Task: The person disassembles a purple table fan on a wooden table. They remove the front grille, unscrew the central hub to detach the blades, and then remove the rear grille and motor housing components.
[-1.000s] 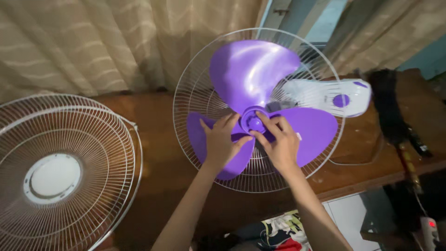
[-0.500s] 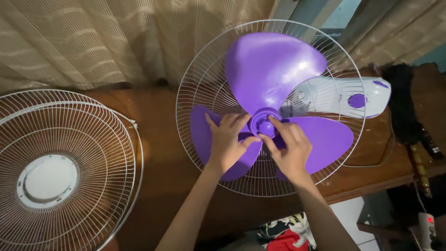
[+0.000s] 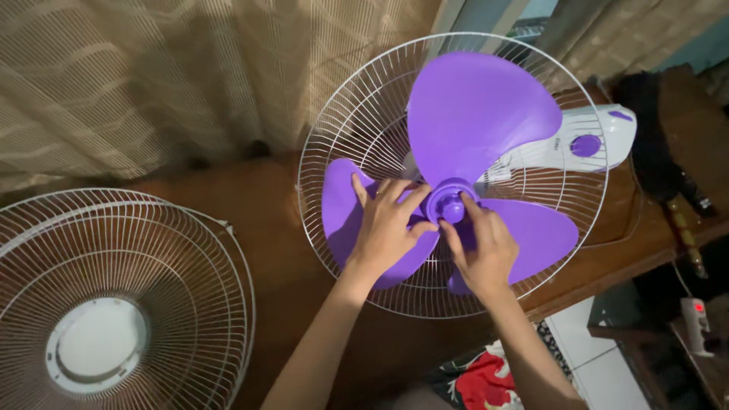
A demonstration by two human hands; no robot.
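A purple three-bladed fan blade point(image 3: 478, 114) sits inside a white wire rear guard point(image 3: 345, 121) lying on a brown wooden table point(image 3: 250, 220). At its centre is a purple hub cap point(image 3: 446, 205). My left hand point(image 3: 387, 228) lies flat on the lower left blade, its fingers spread toward the hub. My right hand point(image 3: 482, 250) rests on the lower right blade, thumb and fingertips pinching the hub cap. The fan's white body point(image 3: 577, 144) with purple knobs sticks out to the right behind the guard.
A loose white front guard point(image 3: 114, 304) with a round centre plate lies at the left on the table. Beige curtains point(image 3: 152, 76) hang behind. A dark bundle point(image 3: 653, 144) lies at the table's right end. A power strip point(image 3: 695, 319) and red patterned cloth point(image 3: 474, 380) lie below.
The view has shifted, so the fan sits slightly further right and the front guard lower. Both hands stay at the hub, and the right fingers have shifted around the cap.
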